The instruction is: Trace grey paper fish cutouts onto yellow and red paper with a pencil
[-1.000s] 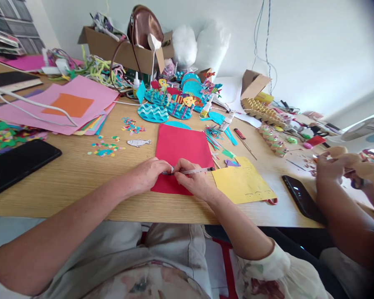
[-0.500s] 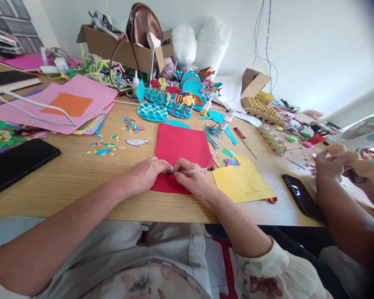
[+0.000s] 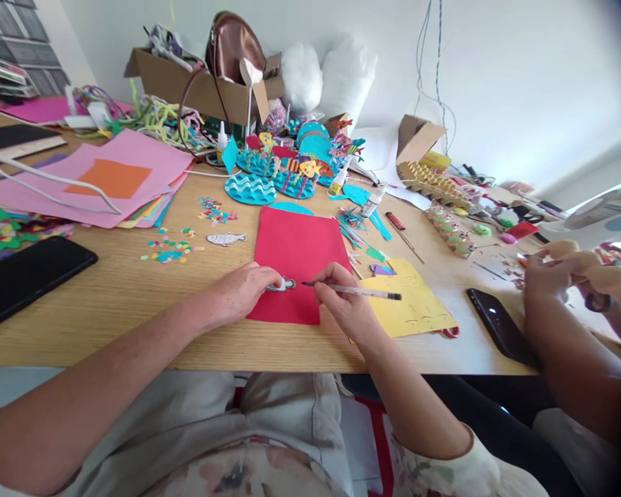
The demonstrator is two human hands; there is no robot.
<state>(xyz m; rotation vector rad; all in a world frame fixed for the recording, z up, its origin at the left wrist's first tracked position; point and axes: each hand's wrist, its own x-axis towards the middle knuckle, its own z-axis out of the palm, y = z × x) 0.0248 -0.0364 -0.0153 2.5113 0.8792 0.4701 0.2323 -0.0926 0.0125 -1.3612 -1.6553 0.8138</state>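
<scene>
A red sheet of paper (image 3: 300,238) lies on the table in front of me. My left hand (image 3: 241,290) presses a small white paper cut-out (image 3: 286,284) with a dark outline against the sheet's lower part. My fingers cover the left end of this cut-out. My right hand (image 3: 340,298) pinches a pen (image 3: 367,291) with a pale barrel. The pen's dark tip points left, a little apart from the cut-out's right end. To the upper left of the red sheet rests a white paper fish (image 3: 226,239) with drawn lines.
Beside the red sheet is yellow paper (image 3: 411,300) with pen marks. Paper dots (image 3: 170,247) and a black phone (image 3: 36,279) lie left. Blue sea-themed crafts (image 3: 251,188) and glue bottles (image 3: 371,201) stand behind. At right, another person's hands (image 3: 548,276) hold a beige chain-like piece near a phone (image 3: 499,328).
My right hand has moved right with the pen, drawing its tip away from the cut-out, so more of the cut-out shows. My left hand stays at its left end.
</scene>
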